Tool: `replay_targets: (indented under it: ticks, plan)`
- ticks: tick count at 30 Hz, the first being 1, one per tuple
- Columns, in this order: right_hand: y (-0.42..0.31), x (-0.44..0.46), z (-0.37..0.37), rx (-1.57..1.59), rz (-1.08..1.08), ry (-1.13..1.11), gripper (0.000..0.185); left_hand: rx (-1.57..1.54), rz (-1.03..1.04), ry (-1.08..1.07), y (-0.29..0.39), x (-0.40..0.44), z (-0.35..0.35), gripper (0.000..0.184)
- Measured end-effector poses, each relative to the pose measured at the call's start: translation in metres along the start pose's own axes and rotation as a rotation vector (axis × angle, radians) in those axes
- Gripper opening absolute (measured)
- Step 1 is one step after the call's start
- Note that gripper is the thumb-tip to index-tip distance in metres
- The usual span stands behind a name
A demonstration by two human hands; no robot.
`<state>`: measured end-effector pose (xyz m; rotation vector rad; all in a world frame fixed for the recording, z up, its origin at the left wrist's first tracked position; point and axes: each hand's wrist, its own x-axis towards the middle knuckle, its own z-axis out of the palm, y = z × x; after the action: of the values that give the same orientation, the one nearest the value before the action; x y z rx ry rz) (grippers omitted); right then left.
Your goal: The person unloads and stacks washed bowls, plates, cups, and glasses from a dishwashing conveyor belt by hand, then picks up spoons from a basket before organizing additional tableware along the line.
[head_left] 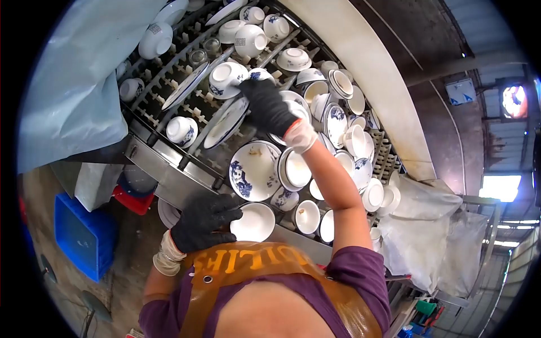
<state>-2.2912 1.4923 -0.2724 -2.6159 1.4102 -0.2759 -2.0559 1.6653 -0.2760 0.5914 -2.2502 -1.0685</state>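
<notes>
My right hand (266, 106), in a black glove over a whitish one, reaches out over the rack. Its fingertips are at the edge of an upside-down white bowl (227, 79) with blue decoration and appear to grip it. Just below lies a tilted plate (226, 123) with a blue rim. My left hand (204, 223), gloved the same way and partly blurred, is close to my apron. Its fingers are apart, with the tips at the left rim of an upright white bowl (253, 223). A large blue-patterned plate (255, 170) with brown food residue lies between the hands.
Bowls and plates stand on a pegged conveyor (151, 101). Several stacked dishes (335, 125) crowd the right side. A plastic sheet (79, 84) hangs at the left. A blue crate (84, 239) stands on the floor, and a metal edge (169, 177) runs along the front.
</notes>
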Motion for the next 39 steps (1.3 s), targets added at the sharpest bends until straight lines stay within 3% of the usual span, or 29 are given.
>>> replay_targets:
  ticks: [1, 3, 6, 7, 9, 11, 13, 15, 17, 18, 20, 21, 22, 23, 25, 26, 27, 29, 31, 33, 34, 35, 36, 37, 39]
  plan:
    - [0.020, -0.008, 0.002, 0.030, 0.068, 0.231, 0.072, 0.003, -0.001, 0.008, 0.001, 0.005, 0.002, 0.042]
    - [0.067, -0.025, 0.019, 0.188, 0.161, 0.059, 0.069, 0.170, 0.060, -0.140, 0.004, 0.012, 0.007, 0.044]
    - [0.073, -0.034, 0.006, 0.063, 0.109, -0.081, 0.052, 0.306, 0.124, -0.229, 0.007, 0.024, 0.022, 0.039]
    - [0.072, -0.032, -0.001, 0.061, 0.104, -0.078, 0.052, 0.312, 0.124, -0.226, 0.000, 0.024, 0.034, 0.039]
    - [0.065, -0.026, -0.009, -0.047, 0.023, -0.431, 0.042, 0.454, 0.162, -0.108, -0.016, 0.014, 0.055, 0.033]
    - [0.062, -0.037, -0.023, -0.087, -0.172, -0.554, 0.039, 0.359, 0.064, -0.057, -0.006, 0.016, 0.049, 0.023]
    - [0.088, -0.063, -0.016, -0.017, -0.322, -0.423, 0.040, 0.340, 0.146, -0.203, -0.006, 0.012, 0.045, 0.013]
    - [0.093, -0.098, -0.036, 0.070, -0.175, -0.540, 0.036, 0.245, 0.147, -0.101, -0.005, 0.008, 0.043, 0.017]
    - [0.119, -0.145, -0.036, -0.077, -0.231, -0.430, 0.034, 0.228, 0.096, -0.127, -0.007, 0.006, 0.025, 0.023]
    - [0.144, -0.182, -0.029, -0.002, -0.191, -0.261, 0.033, 0.221, 0.074, -0.048, -0.011, 0.007, 0.020, 0.027]
    - [0.142, -0.210, -0.062, -0.177, 0.085, -0.513, 0.029, 0.117, 0.027, 0.060, -0.012, 0.009, 0.010, 0.028]
    - [0.161, -0.239, -0.065, -0.088, 0.125, -0.471, 0.025, 0.067, 0.010, 0.115, -0.016, 0.009, 0.008, 0.028]
    - [0.147, -0.248, -0.085, -0.048, 0.397, -0.541, 0.022, 0.082, 0.000, 0.106, -0.012, 0.019, 0.000, 0.029]
    - [0.172, -0.280, -0.082, -0.281, 0.283, -0.541, 0.023, 0.139, -0.048, 0.090, -0.008, 0.028, -0.005, 0.029]
    - [0.200, -0.324, -0.084, -0.331, 0.367, -0.611, 0.023, 0.179, -0.044, 0.151, -0.009, 0.055, -0.008, 0.027]
    - [0.225, -0.355, -0.076, -0.402, 0.512, -0.595, 0.023, 0.022, -0.182, 0.121, -0.017, 0.067, -0.005, 0.024]
    - [0.242, -0.377, -0.068, -0.472, 0.653, -0.573, 0.022, 0.085, -0.055, 0.093, -0.013, 0.094, -0.012, 0.022]
    - [0.228, -0.366, -0.084, -0.579, 0.776, -0.632, 0.022, 0.097, -0.058, 0.095, -0.029, 0.129, -0.007, 0.021]
    - [0.192, -0.323, -0.093, -0.521, 0.878, -0.594, 0.023, 0.547, 0.466, -0.040, -0.065, 0.170, -0.010, 0.020]
    - [0.189, -0.291, -0.066, -0.294, 0.383, 0.011, 0.024, -0.014, -0.373, -0.374, -0.058, 0.216, -0.008, 0.023]
    - [0.177, -0.252, -0.054, -0.166, 0.264, 0.083, 0.025, 0.128, -0.066, -0.587, -0.083, 0.231, -0.001, 0.025]
    - [0.182, -0.223, -0.021, -0.053, 0.073, 0.309, 0.025, 0.172, -0.336, -0.713, -0.068, 0.252, 0.004, 0.030]
    - [0.156, -0.184, -0.030, -0.150, 0.112, 0.094, 0.026, 0.402, -0.287, -0.623, -0.097, 0.263, 0.020, 0.035]
    - [0.143, -0.162, -0.021, 0.002, -0.004, 0.265, 0.024, 0.632, -0.236, -0.526, -0.129, 0.272, 0.038, 0.040]
    - [0.160, -0.136, 0.010, -0.055, 0.034, 0.102, 0.030, 0.832, -0.223, -0.315, -0.116, 0.284, 0.049, 0.053]
